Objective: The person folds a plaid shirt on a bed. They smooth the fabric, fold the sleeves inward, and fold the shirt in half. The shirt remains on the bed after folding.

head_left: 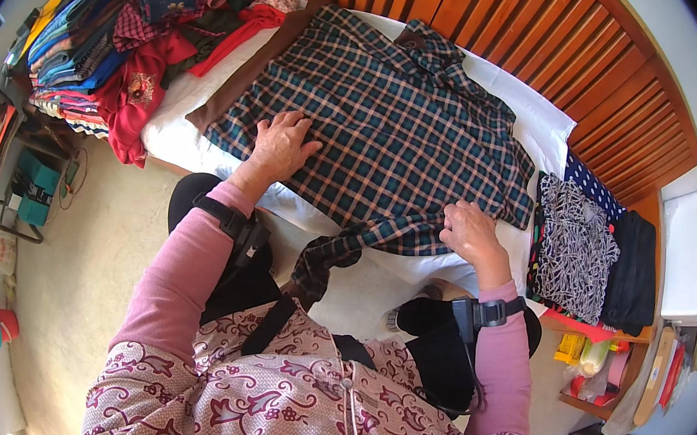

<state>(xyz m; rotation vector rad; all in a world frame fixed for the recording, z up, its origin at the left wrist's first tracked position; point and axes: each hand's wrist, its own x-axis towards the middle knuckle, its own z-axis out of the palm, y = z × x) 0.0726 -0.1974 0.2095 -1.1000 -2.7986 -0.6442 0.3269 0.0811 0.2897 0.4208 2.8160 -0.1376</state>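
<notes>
A dark green, black and pink plaid shirt lies spread over a white sheet on the bed. A brown band runs along its left side. One sleeve bends toward me and hangs over the near edge, and the other is bunched at the far side. My left hand rests on the left part of the shirt, fingers spread flat. On the right, near the base of the hanging sleeve, my right hand has its fingers curled in on the plaid cloth; the fingertips are partly hidden.
Folded clothes are stacked high at the left, with a red garment draping off them. At the right lie a black-and-white patterned folded garment and dark folded trousers. A slatted wooden headboard borders the far side.
</notes>
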